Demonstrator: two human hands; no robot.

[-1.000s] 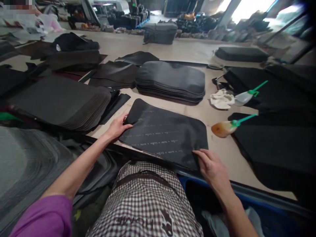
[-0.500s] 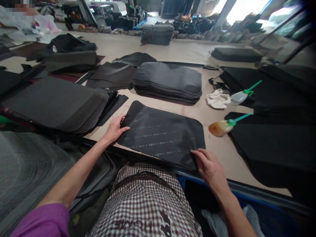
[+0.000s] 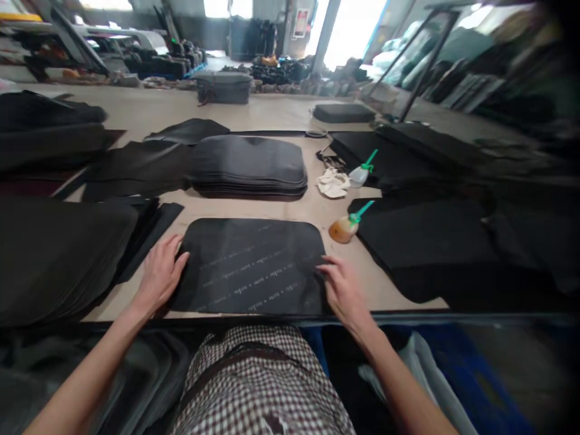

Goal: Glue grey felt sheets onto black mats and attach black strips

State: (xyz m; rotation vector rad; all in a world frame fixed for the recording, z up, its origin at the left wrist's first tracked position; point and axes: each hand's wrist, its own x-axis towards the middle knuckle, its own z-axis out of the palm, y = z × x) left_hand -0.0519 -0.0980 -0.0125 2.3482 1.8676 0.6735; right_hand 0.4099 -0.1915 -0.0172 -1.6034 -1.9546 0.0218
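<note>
Seen from where I stand: a black, round-cornered, leather-like sheet with pale print lies flat on the tan tabletop; left hand and right hand, both open, fingers at its side edges. Beyond the right hand, a translucent, green-spouted squeeze bottle contains amber liquid; a whitish, green-spouted bottle, contents indistinct, stands farther back.

A tan table stretches toward a grey wall with a bright window high up. A small sign hangs near a slanting post, beside which strong light fills a tall opening. A dark metal frame stands on the right.
</note>
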